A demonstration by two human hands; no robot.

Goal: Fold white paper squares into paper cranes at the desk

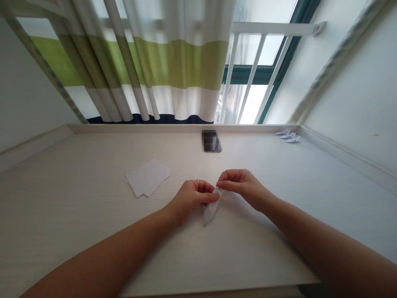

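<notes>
A small piece of folded white paper (211,212) is held between my two hands just above the table. My left hand (198,196), with a ring on one finger, pinches its upper part between thumb and fingers. At the paper's top end, the fingertips of my right hand (237,182) are pinched together on it. The paper narrows to a point that hangs down toward the front edge. My fingers cover part of its upper folds.
White paper sheets (149,178) lie overlapping at the left on the pale tabletop (77,207). A dark, pixelated object (211,141) sits near the back ledge. Several small folded white paper pieces (290,135) rest in the far right corner. Behind hangs a striped curtain (182,62) beside white railings (251,78).
</notes>
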